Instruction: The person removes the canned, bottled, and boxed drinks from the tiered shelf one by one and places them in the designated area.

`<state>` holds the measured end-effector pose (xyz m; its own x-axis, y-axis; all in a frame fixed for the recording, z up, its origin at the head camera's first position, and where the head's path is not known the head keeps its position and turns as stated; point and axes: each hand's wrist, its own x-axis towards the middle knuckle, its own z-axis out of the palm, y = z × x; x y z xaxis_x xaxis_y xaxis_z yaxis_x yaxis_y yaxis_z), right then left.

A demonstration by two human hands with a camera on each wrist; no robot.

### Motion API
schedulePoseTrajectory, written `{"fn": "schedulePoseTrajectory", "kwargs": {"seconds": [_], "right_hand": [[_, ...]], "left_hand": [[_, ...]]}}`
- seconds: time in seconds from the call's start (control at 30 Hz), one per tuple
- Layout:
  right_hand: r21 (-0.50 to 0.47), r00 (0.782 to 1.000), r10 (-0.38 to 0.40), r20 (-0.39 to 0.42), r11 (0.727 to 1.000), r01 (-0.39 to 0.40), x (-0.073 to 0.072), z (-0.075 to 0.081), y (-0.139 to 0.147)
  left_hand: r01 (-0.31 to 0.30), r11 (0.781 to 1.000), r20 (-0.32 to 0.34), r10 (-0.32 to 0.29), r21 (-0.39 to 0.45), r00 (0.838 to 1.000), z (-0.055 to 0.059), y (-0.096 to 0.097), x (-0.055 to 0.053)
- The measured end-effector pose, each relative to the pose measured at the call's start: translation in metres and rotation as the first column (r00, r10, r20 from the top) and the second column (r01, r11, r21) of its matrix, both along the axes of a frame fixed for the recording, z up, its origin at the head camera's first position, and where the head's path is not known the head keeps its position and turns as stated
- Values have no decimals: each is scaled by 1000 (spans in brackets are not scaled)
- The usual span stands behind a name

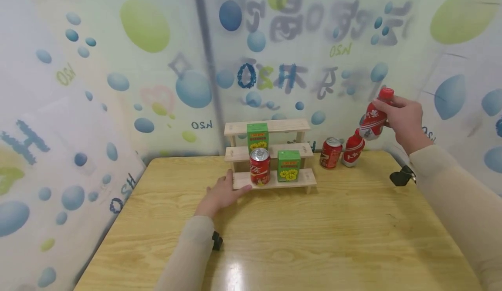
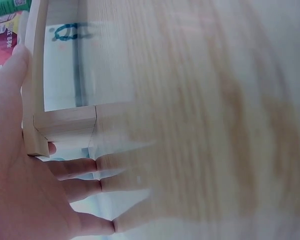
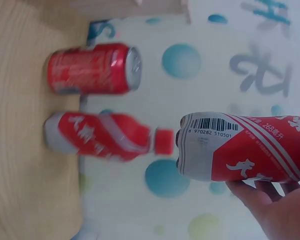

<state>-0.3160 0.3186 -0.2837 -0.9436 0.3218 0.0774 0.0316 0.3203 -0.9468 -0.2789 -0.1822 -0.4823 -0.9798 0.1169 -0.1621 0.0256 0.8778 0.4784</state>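
Note:
My right hand (image 1: 405,119) grips a red-and-white plastic bottle (image 1: 374,116) and holds it tilted in the air, above a second such bottle (image 1: 353,149) standing at the back of the table. In the right wrist view the held bottle's barcoded lower end (image 3: 210,145) shows. At the left end of a three-tier wooden display shelf (image 1: 274,184), my left hand (image 1: 223,193) holds the lowest tier, thumb in front and the other fingers reaching behind, several tips on the tabletop. On that tier stand a red can (image 1: 260,167) and a green carton (image 1: 289,166).
Another green carton (image 1: 257,136) stands on the middle tier. Right of the shelf is a second red can (image 1: 331,153), beside the standing bottle. The wooden table (image 1: 274,234) backs onto a patterned curtain (image 1: 188,121). A small dark object (image 1: 401,177) shows near my right sleeve.

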Motion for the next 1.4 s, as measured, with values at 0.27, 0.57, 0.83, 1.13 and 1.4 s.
{"fn": "schedulePoseTrajectory", "kwargs": {"seconds": [0.27, 0.57, 0.83, 1.13, 1.4], "right_hand": [[-13, 991, -78, 112, 997, 80, -3, -35, 40], [-257, 995, 26, 99, 966, 0, -14, -91, 58], [-274, 987, 26, 158, 961, 18, -23, -118, 69], [-338, 982, -10, 186, 938, 74, -29, -130, 79], [-377, 981, 27, 192, 925, 48, -37, -141, 75]], "left_hand": [[8, 1000, -7, -8, -11, 1000, 0, -2, 0], [12, 1000, -21, -12, -8, 1000, 1, 0, 2], [9, 1000, -21, -10, -16, 1000, 0, 0, 3], [9, 1000, -15, -9, -15, 1000, 4, 1, 3], [-2, 1000, 24, 2, 17, 1000, 8, 0, 2]]}}
